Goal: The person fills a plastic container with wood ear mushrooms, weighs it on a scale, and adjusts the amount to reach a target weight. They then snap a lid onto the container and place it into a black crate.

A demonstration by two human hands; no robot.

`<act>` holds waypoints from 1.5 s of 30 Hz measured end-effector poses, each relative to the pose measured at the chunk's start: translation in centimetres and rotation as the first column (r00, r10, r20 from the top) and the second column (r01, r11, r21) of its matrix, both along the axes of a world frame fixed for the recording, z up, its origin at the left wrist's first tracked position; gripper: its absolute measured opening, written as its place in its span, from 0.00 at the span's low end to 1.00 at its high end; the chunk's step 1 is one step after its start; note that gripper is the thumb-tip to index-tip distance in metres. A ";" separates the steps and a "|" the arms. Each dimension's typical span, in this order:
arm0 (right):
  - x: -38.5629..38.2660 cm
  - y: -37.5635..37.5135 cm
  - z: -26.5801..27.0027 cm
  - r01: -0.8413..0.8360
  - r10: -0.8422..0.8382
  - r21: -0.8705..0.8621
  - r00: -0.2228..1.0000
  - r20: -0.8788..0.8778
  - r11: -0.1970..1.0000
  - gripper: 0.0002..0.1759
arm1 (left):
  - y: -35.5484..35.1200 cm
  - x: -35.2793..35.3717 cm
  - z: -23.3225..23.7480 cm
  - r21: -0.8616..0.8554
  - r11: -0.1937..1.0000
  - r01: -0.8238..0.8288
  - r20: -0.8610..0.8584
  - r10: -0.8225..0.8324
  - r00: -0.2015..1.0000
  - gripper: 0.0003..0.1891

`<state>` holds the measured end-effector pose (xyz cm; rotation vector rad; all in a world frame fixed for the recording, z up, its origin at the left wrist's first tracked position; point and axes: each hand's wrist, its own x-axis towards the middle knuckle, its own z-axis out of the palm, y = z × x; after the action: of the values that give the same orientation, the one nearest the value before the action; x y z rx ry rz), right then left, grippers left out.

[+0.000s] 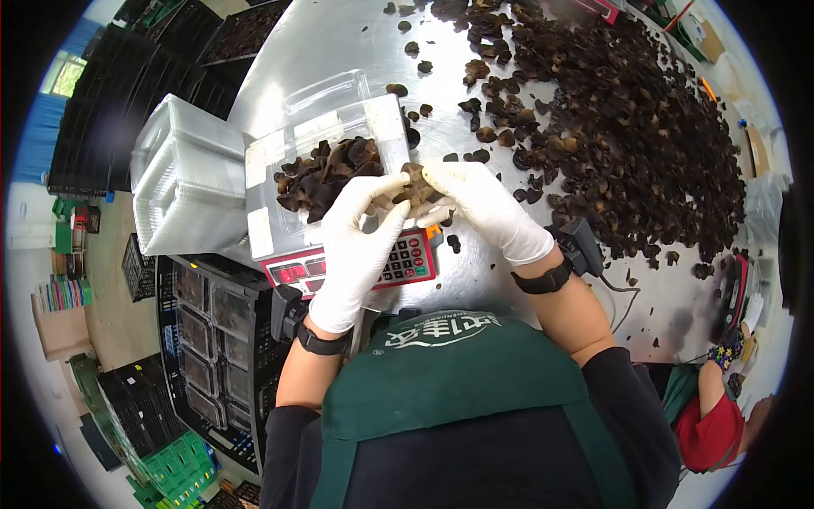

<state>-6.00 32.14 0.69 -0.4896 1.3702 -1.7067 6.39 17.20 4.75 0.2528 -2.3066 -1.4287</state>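
Left hand: the white-gloved left hand (360,246) has its fingers drawn narrow, pinching a dark brown dried fungus piece (415,182) from 8 o'clock.
Right hand: the white-gloved right hand (483,208) grips the same piece from 3 o'clock, fingers closed on it.
Fungus piece: held between both sets of fingertips, over the tray's near right corner.
Tray: a clear rectangular plastic tray (271,153), part-filled with dark fungus, stands on a red-faced weighing scale (415,259).
Heap: a loose pile of dried fungus (627,127) on the steel table (339,42), at 2 o'clock from the hands.
Stack: nested clear plastic trays (186,178), at 9 o'clock from the tray.
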 end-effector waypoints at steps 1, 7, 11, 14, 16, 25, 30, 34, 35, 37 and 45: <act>0.3 0.3 0.6 0.026 -0.026 0.000 0.999 0.022 1.000 0.21 | 0.3 0.0 0.1 -0.032 0.999 0.006 -0.013 -0.006 1.000 0.17; 0.5 3.2 -0.4 -0.005 0.017 0.141 0.996 -0.084 0.990 0.19 | 1.7 1.2 -0.6 -0.240 0.954 0.179 0.026 -0.178 0.984 0.14; 0.7 7.4 -3.7 0.134 -0.145 0.115 0.985 0.093 0.984 0.15 | -1.9 2.5 0.3 -0.457 0.889 0.029 -0.085 -0.075 0.994 0.13; 1.2 10.1 -4.2 0.217 -0.234 0.126 0.961 0.147 0.968 0.13 | -7.7 3.2 4.0 -0.408 0.875 -0.261 -0.138 0.224 0.965 0.12; 0.8 11.7 -5.8 0.208 -0.227 0.160 0.968 0.105 0.965 0.13 | -12.2 4.0 4.9 -0.437 0.809 -0.394 -0.202 0.338 0.919 0.13; 1.5 8.6 -5.5 0.227 -0.220 0.344 0.974 -0.060 0.911 0.12 | -9.8 -1.1 1.1 -0.818 0.508 0.269 0.125 -0.300 0.946 0.25; 1.9 8.2 -5.3 0.184 -0.172 0.368 0.983 -0.066 0.912 0.11 | -9.7 -2.0 -2.2 -0.608 0.768 0.202 0.148 -0.141 0.979 0.16; 1.7 9.0 -6.4 0.197 -0.204 0.396 0.979 -0.025 0.897 0.11 | -9.7 -2.7 -3.5 -0.580 0.811 -0.075 -0.057 0.052 0.997 0.12; 1.7 9.1 -6.4 0.201 -0.213 0.405 0.977 -0.014 0.892 0.11 | -9.5 -2.5 -3.5 -0.577 0.810 -0.109 -0.076 0.080 0.994 0.17; 1.7 9.2 -6.7 0.200 -0.225 0.394 0.974 0.017 0.897 0.11 | -9.9 -2.7 -3.4 -0.657 0.754 0.001 -0.005 -0.005 1.000 0.21; 1.2 7.4 -5.9 0.172 -0.208 0.340 0.976 0.072 0.925 0.13 | -12.9 0.3 2.5 -0.579 0.807 -0.116 0.045 0.173 0.984 0.25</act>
<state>-4.78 39.50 -5.17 -0.0744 1.6285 -1.5814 6.68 4.26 7.28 0.3079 -2.6057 -0.6006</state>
